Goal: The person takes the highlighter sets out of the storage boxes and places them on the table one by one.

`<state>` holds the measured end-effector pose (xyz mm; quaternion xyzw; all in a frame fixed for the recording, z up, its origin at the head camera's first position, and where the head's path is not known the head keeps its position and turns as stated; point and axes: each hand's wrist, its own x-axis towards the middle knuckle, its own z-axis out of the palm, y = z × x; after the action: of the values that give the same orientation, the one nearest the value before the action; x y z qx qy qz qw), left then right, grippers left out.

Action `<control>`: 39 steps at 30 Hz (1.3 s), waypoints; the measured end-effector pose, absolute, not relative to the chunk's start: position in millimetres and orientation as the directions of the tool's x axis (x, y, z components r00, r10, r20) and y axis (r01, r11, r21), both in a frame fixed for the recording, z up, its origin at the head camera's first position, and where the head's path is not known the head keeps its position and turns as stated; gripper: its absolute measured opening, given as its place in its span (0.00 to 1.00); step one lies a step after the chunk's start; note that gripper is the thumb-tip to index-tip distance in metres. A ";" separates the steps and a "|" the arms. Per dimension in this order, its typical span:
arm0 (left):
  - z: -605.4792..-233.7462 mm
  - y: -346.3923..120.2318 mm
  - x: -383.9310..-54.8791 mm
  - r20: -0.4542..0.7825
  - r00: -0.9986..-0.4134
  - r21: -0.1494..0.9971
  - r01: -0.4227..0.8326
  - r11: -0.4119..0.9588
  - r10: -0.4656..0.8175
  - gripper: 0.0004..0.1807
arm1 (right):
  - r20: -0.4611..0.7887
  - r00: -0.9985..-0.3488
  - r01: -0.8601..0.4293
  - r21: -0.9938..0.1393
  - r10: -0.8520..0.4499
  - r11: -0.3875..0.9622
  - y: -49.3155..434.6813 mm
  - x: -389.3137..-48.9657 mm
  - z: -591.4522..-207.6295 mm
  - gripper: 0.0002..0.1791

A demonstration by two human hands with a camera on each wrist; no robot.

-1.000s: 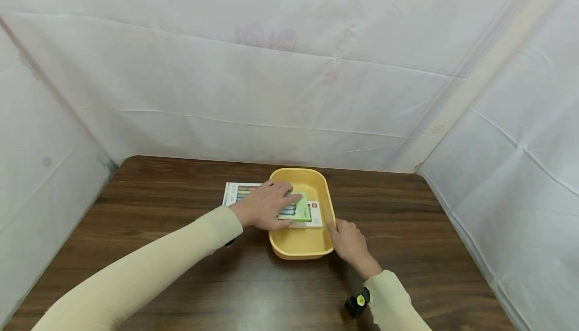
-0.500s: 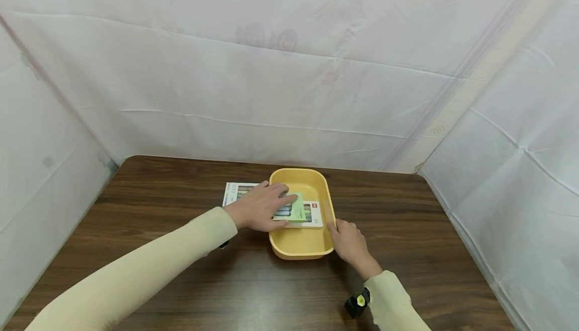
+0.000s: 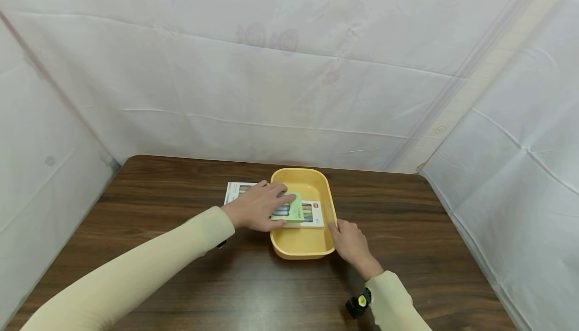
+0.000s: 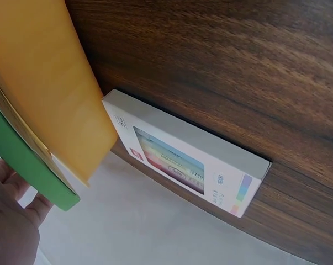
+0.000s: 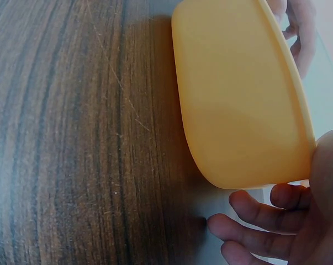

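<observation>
In the head view, my left hand lies over a green box with a window and grips it at the left side of the yellow bin. Under the green box, a white box with a window shows inside the bin. Another white box, partly covered by my left hand, is outside the bin; the left wrist view shows this white box on the table beside the bin's wall. My right hand pinches the bin's right rim, its fingers outside the wall.
The bin stands on a dark wood table, near its back edge. White cloth walls rise behind the table and at both sides. A black band with a small device is on the right wrist.
My left hand has moved slightly left with the green box, showing more of the white box inside the bin. My right hand and the bin stay nearly in place.
</observation>
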<state>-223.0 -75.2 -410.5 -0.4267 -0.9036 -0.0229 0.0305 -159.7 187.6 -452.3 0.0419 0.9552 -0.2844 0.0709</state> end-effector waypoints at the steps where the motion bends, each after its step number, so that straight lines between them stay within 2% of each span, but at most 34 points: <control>1: -410.5 -75.7 -223.1 0.076 -0.631 0.016 0.775 0.632 0.772 0.35 | -0.160 -0.986 0.122 -0.535 0.042 0.836 187.7 -159.6 -452.2 0.19; 15: -409.3 -84.9 -222.4 0.094 -0.615 0.025 0.787 0.616 0.783 0.34 | -0.160 -0.986 0.117 -0.533 0.035 0.838 186.2 -159.8 -450.6 0.19; 31: -409.2 -93.8 -219.6 0.074 -0.633 0.030 0.773 0.633 0.770 0.35 | -0.157 -0.987 0.115 -0.545 0.034 0.831 186.3 -158.0 -450.2 0.19; 39: -412.2 -100.9 -220.2 0.103 -0.621 0.011 0.782 0.623 0.777 0.35 | -0.151 -0.988 0.113 -0.545 0.035 0.831 186.4 -158.1 -450.7 0.20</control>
<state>-220.2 -100.9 -412.2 -0.4330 -0.8999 -0.0272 0.0440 -158.1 186.4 -450.7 0.0388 0.9543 -0.2884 0.0676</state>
